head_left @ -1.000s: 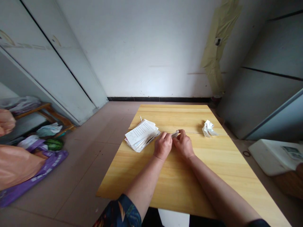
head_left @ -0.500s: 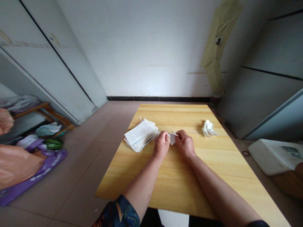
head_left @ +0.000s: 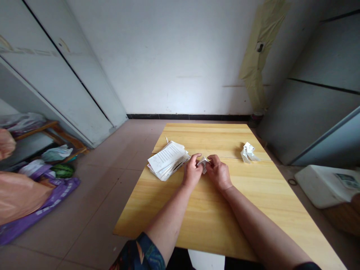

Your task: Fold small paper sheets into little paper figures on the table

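Note:
My left hand (head_left: 192, 171) and my right hand (head_left: 219, 173) meet over the middle of a light wooden table (head_left: 213, 210). Both pinch a small folded piece of white paper (head_left: 202, 164) between their fingertips, just above the tabletop. A messy stack of printed paper sheets (head_left: 167, 160) lies right beside my left hand. A finished folded white paper shape (head_left: 248, 152) sits apart on the table's far right.
Pink and purple plastic bags (head_left: 25, 198) and a green melon (head_left: 63, 170) lie on the tiled floor at the left, under a wooden stool (head_left: 53, 135). A white box (head_left: 323, 185) stands to the right of the table. A white wall rises behind.
The small paper has been worked between my fingers: flat and low a second ago, then lifted and opened, now folded tighter. Both hands stayed in the same spot.

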### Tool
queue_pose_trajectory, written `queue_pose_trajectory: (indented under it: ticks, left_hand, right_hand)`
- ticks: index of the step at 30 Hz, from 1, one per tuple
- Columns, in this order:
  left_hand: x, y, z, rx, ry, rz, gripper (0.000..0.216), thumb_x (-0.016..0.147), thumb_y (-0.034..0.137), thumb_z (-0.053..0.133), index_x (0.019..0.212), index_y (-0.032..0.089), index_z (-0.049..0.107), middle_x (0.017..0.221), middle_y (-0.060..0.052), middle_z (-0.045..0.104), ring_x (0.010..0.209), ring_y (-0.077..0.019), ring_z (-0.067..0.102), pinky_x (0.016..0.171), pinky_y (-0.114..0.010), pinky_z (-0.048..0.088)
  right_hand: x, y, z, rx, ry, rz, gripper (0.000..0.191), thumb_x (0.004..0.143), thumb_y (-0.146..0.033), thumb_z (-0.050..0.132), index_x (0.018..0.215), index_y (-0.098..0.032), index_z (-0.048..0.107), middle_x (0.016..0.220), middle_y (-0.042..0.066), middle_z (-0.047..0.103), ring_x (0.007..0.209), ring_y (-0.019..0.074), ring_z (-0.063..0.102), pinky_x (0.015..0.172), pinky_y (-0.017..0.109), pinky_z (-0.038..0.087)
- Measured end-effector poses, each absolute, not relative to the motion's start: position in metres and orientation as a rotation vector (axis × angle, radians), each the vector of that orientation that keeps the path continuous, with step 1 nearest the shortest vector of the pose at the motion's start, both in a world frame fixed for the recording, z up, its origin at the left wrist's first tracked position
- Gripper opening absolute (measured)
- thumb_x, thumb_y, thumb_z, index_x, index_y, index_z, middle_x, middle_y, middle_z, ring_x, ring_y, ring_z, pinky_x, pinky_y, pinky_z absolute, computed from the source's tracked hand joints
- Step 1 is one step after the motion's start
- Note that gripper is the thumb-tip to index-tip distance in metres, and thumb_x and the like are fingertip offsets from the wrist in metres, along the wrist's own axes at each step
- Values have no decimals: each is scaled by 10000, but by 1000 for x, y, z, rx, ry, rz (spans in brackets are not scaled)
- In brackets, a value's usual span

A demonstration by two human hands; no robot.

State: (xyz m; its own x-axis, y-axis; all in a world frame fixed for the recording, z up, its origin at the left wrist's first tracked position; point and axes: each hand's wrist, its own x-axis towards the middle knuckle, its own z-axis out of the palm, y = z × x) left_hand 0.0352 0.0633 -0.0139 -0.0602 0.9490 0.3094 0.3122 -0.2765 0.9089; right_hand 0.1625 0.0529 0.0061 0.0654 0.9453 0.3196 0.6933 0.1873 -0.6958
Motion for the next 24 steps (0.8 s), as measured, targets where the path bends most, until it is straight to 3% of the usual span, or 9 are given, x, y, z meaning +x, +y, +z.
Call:
queue_pose_trajectory:
  ticks: [7,12,24]
  left_hand:
    - [35,64,-16,1246,1108,1350,388,699,130,562,1083,184,551,727,9,628,575,-113,569,495,-201,476]
    - [31,58,0,1139,962,1311,323,692,195,616,1008,159,558,747,-10,653,615,-123,596,519,-208,503]
    - [23,59,2,1007,844,1226,265,659,232,640,897,114,650,826,-66,690,711,-154,630,642,-273,520]
  right_hand:
    - [167,56,5,-1522,-1662,548,192,726,-230,488,915,-223,519,647,-19,619,572,153,573,561,230,399]
    - [170,57,2,-1457,-1687,587,90,751,-235,459,834,-227,493,648,-22,592,566,143,546,562,230,391]
    - [180,61,-3,-1178,-1674,669,78,748,-175,473,814,-218,473,628,-54,513,536,102,437,530,207,350]
